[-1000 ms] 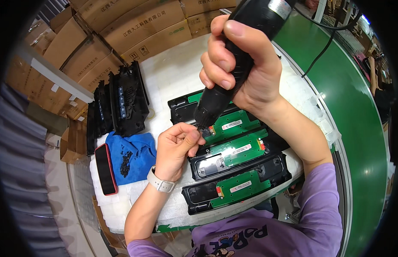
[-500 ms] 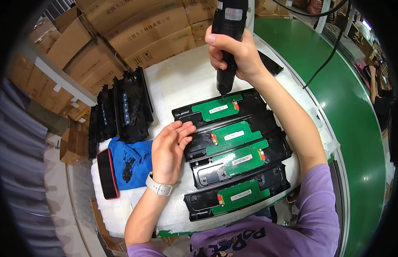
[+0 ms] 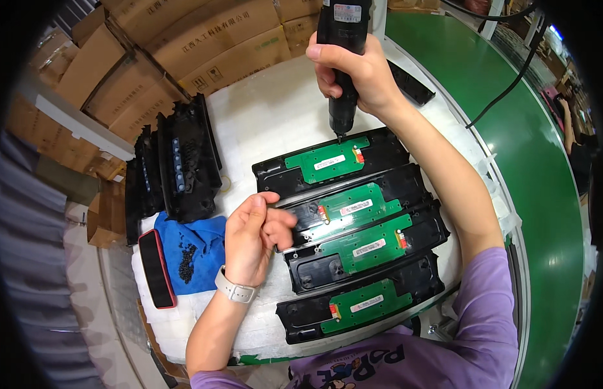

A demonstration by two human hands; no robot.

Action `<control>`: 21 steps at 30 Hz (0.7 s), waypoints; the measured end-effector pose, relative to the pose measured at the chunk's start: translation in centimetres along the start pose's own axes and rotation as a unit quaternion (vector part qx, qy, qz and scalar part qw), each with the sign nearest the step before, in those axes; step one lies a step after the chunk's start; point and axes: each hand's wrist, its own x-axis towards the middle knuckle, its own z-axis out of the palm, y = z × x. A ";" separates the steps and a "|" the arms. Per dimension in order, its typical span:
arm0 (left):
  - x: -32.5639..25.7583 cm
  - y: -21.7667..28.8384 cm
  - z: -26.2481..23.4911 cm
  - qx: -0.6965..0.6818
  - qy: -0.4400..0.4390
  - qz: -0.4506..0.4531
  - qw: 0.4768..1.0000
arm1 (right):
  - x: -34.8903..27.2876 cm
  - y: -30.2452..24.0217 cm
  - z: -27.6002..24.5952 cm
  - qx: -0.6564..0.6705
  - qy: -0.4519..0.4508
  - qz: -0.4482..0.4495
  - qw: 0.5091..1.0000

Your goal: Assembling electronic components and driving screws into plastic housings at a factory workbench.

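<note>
Gripping, right hand (image 3: 356, 71): wrapped firmly around a black cylindrical power screwdriver (image 3: 342, 113) that stands nearly upright.
Screwdriver tip: down at the upper edge of a white-labelled green circuit board (image 3: 314, 155) in the farthest black curved plastic panel (image 3: 269, 170); whether it meets a screw is too small to tell.
Step in hand: apparently fastening that board into its panel.
Next move: seems to call for straight, steady pressure, with the panel kept from sliding.
Left hand (image 3: 253, 227): fingers loosely half-curled at the left end of the second panel (image 3: 400, 183); I cannot tell whether they hide a small piece.
White-covered table (image 3: 249, 129): four panels with boards lie in a row toward the person.
Blue cloth (image 3: 207, 243): bears a heap of small black screw-like pieces (image 3: 187, 264), beside a red-edged black phone (image 3: 157, 269).
</note>
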 end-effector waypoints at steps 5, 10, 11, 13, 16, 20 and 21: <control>-0.1 0.5 -0.6 0.028 -0.105 -0.043 0.993 | 0.4 0.7 0.0 0.030 -0.027 0.018 0.999; 0.0 0.3 -0.7 0.003 -0.120 -0.043 0.992 | 0.3 1.0 0.1 0.016 -0.043 0.012 0.999; 0.1 0.2 -0.8 0.007 -0.121 -0.028 0.992 | 0.3 1.0 0.2 0.016 -0.044 0.008 0.999; 0.2 0.0 -0.7 0.012 -0.125 -0.013 0.992 | 0.1 0.9 0.1 0.008 -0.048 0.013 0.999; 0.1 -0.3 -0.9 0.002 -0.118 -0.021 0.993 | -0.7 -0.3 0.7 -0.011 -0.083 0.012 0.996; -0.1 -0.5 -1.1 -0.012 -0.154 0.003 0.988 | -1.7 -2.3 1.8 0.098 -0.074 0.002 0.993; -0.3 -0.5 -1.1 -0.023 -0.146 0.010 0.989 | -2.3 -3.4 2.5 0.143 -0.066 -0.007 0.987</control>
